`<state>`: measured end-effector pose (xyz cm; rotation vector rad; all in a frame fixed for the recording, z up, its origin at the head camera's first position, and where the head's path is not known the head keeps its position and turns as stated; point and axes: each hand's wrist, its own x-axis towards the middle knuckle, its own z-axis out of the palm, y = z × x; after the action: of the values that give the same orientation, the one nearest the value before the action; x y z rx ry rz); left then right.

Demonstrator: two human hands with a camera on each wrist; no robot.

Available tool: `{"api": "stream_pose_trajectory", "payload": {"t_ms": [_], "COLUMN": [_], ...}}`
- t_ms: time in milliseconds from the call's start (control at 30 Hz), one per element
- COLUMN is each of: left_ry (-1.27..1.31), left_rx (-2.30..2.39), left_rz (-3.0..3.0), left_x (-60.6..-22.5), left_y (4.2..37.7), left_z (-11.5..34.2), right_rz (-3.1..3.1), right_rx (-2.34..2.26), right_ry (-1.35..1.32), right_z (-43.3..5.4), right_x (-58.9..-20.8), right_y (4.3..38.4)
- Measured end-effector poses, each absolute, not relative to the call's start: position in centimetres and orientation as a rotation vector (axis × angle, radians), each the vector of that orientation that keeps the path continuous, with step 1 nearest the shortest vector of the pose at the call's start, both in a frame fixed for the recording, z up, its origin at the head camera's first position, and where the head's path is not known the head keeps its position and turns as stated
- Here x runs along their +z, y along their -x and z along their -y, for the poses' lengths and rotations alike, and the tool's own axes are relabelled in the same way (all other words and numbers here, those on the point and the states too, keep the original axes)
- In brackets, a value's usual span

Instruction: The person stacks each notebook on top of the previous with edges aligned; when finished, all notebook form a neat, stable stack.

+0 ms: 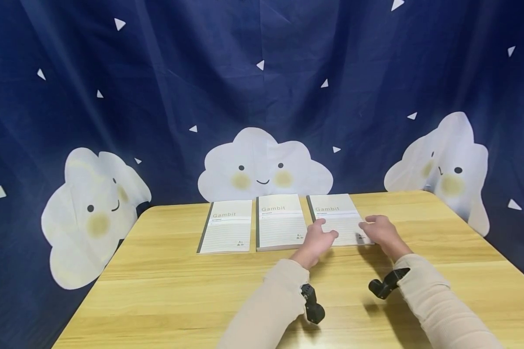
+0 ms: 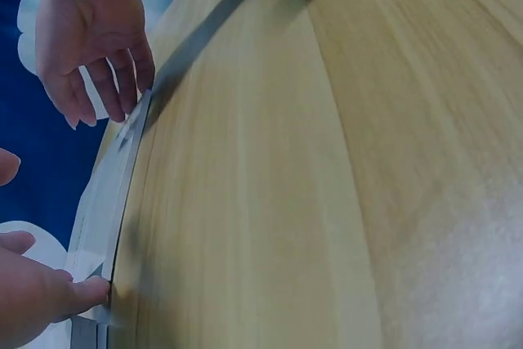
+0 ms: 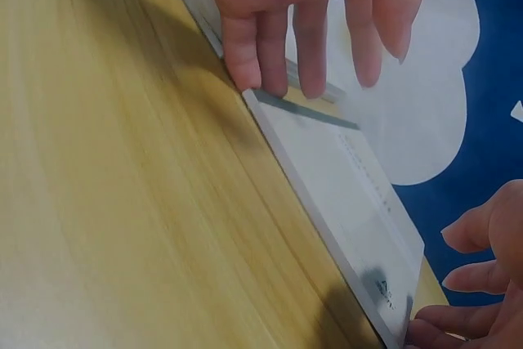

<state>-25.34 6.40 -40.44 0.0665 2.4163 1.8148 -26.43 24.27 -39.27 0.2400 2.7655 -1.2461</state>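
Three Gambit notebooks with pale covers and dark spines lie in a row on the table. My left hand (image 1: 318, 241) is at the spine side of the right notebook (image 1: 346, 225), its fingers extended down beside the middle notebook (image 1: 280, 225). On the opposite side my right hand (image 1: 383, 233) has its fingertips right at the right notebook's outer edge. In the right wrist view the left fingers (image 3: 310, 51) reach down at the spine corner, and the right hand (image 3: 490, 263) has loosely bent fingers by the far corner. Neither hand is curled round a notebook.
The left notebook (image 1: 227, 230) lies slightly apart from the middle one. Underneath is a light wooden table (image 1: 166, 291) with rounded back corners. A dark blue curtain (image 1: 227, 63) with white clouds hangs behind it. Small black wrist cameras (image 1: 313, 305) hang below the sleeves.
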Motion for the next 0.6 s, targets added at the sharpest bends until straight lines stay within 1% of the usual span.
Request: {"api": "stream_pose_trajectory", "payload": {"t_ms": [300,600], "left_ry": [-0.046,-0.025], "left_rx": [1.856,2.006], "left_rz": [-2.412,-2.273], "left_x": [-40.3,-40.5], "left_y": [25.2,25.5], "left_z": [-6.3,-5.8], "right_rz": [-2.796,-2.757], "right_rx": [-1.179,-1.212], "right_ry": [-0.280,-0.300], "right_z": [-24.9,-25.5], "right_x": [-39.5,-39.8], "right_y": [26.5,26.6]}}
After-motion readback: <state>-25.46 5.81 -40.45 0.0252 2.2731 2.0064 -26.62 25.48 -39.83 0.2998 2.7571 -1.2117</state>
